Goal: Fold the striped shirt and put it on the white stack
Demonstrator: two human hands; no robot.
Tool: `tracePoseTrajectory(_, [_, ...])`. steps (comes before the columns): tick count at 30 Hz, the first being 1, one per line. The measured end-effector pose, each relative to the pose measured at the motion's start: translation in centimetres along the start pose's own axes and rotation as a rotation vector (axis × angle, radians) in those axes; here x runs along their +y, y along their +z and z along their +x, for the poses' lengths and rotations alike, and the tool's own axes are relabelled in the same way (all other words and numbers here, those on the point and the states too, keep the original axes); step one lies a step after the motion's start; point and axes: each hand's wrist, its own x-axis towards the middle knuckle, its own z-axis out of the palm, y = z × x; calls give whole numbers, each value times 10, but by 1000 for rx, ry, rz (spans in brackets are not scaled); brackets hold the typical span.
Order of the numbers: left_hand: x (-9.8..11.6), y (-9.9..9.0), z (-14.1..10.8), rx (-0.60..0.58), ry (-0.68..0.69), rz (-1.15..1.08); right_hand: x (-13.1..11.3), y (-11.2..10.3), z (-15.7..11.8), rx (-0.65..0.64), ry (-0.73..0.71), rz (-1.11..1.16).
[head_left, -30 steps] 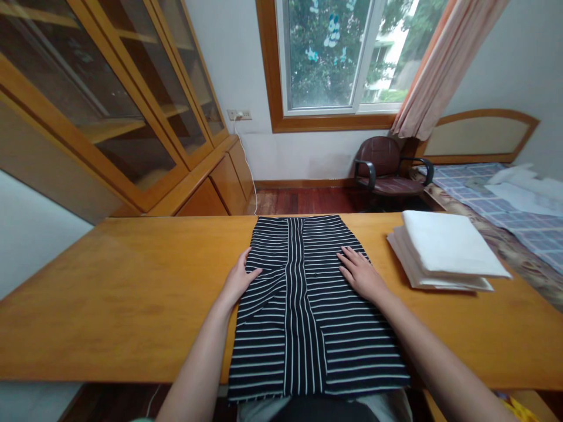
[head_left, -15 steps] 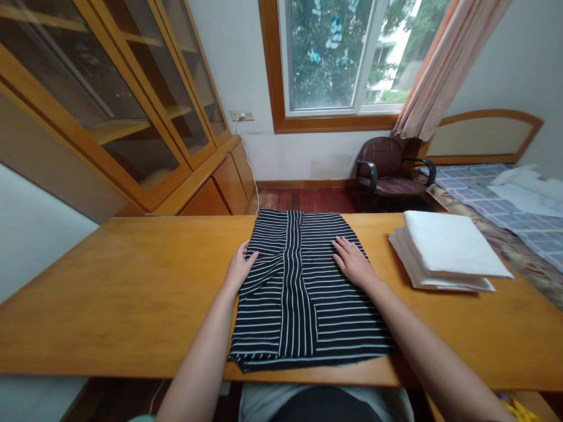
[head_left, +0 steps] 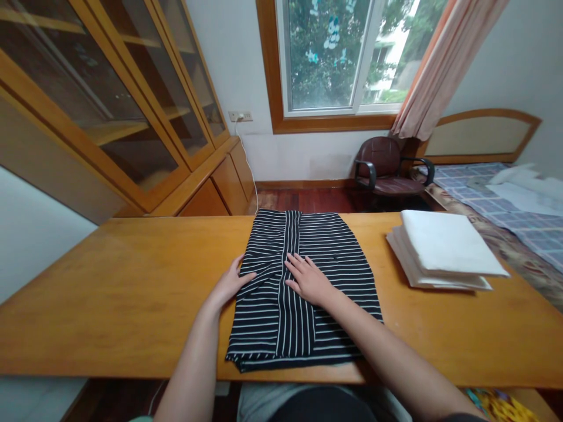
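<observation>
A black garment with white stripes (head_left: 343,275) lies folded flat on the wooden table (head_left: 132,293). It looks like a skirt, with a band of lengthwise stripes down its middle. At its left edge is my left hand (head_left: 227,284), thumb stretched onto the cloth and apart from the fingers, whose tips sit at the edge. Creases in the fabric run from that thumb toward the middle band. My right hand (head_left: 310,281) rests palm down on the middle band, fingers spread and holding nothing.
A stack of folded white cloth or sheets (head_left: 453,243) sits at the table's right. Beyond the table are a dark red armchair (head_left: 380,167), a bed (head_left: 519,187) and a window. Glass-doored cabinets (head_left: 145,105) stand at the left. Something yellow (head_left: 505,404) shows at lower right.
My right hand has slid left from the garment's right part onto its middle band. My left hand has moved slightly down along the left edge.
</observation>
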Motion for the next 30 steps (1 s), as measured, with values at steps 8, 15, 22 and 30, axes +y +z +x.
tracePoseTrajectory(8, [0, -1, -21, -66, 1, -197, 0, 0, -13, -27, -51, 29])
tracePoseTrajectory(15, [-16, -20, -31, -1, -59, -171, 9, -8, -20, -33, -60, 83])
tracePoseTrajectory(22, [-8, -38, -37, -163, -154, -249, 27, -14, -31, 43, -30, 151])
tracePoseTrajectory(30, [41, -31, -29, -156, 115, -62, 32, -28, -35, 164, 73, 331])
